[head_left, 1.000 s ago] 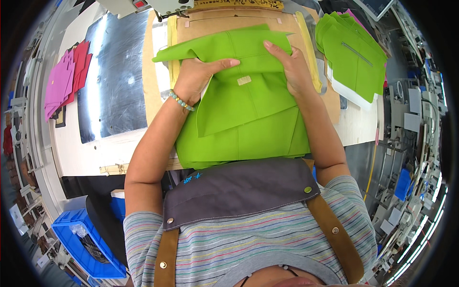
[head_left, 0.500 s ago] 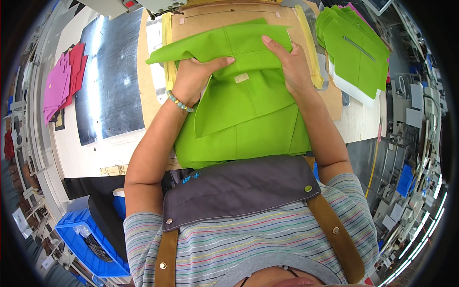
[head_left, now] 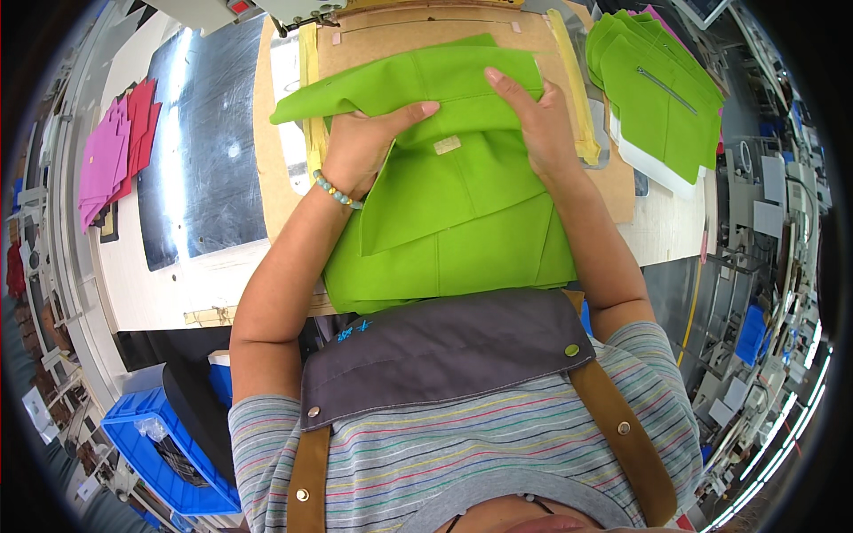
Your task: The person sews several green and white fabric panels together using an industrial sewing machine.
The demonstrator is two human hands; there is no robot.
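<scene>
A bright green leather-like piece (head_left: 462, 182) with stitched seams is held up in front of me, its far part folded over in a band. My left hand (head_left: 360, 147) is closed on the left of this fold, thumb on top and fingers hidden beneath. On the right edge, my right hand (head_left: 544, 124) grips the same piece, thumb along the top and the other fingers behind it. A small beige label (head_left: 448, 145) shows between the hands. Under the held piece lie more green pieces (head_left: 444, 271), reaching to the near table edge.
Part of a sewing machine (head_left: 302, 12) stands at the far edge. Brown board (head_left: 400, 44) with yellow tape lies beneath the work. Green zippered panels (head_left: 657, 107) are stacked at right; pink pieces (head_left: 105, 164) and red pieces (head_left: 142, 124) at left. A blue crate (head_left: 160, 444) sits lower left.
</scene>
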